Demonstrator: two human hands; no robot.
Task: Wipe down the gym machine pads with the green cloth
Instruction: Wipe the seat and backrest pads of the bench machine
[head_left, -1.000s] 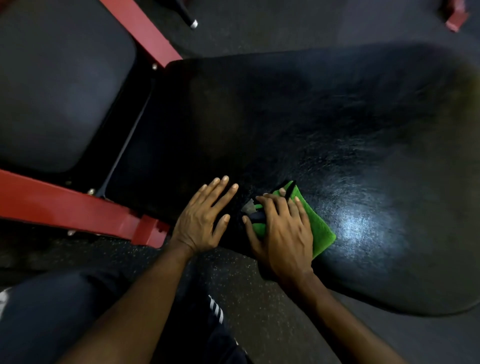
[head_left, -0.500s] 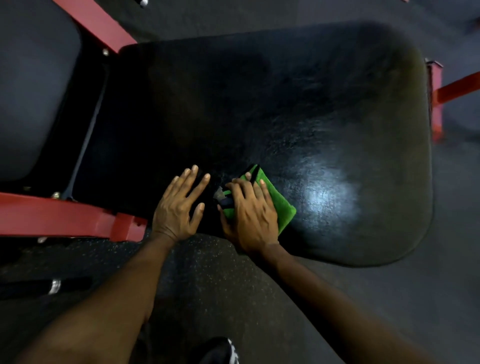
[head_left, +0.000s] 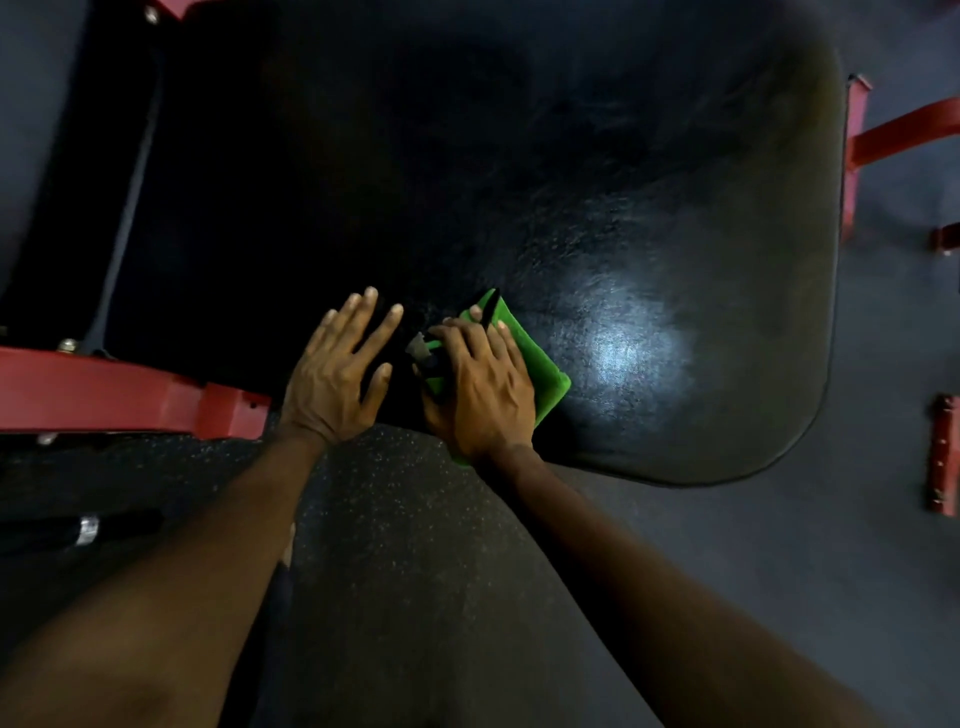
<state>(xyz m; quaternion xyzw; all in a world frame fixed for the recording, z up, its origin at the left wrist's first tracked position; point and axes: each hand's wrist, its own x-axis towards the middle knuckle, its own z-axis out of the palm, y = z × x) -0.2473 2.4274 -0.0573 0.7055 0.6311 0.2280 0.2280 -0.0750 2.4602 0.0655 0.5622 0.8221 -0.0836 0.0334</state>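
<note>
**Pad Wipe: Status**

We press the cloth (head_left: 540, 364) flat at the near edge of the pad (head_left: 571, 182), centre of frame, under the right hand (head_left: 478, 379). Its fingers lie fairly straight, not clenched. The left hand (head_left: 337, 374) rests spread on the pad just beside it, holding nothing. We judge wiping under way: a sheen shows right of the cloth, while the dark upper area cannot be assessed. The red frame (head_left: 104, 389) runs at left, above the speckled floor (head_left: 415, 545).
</note>
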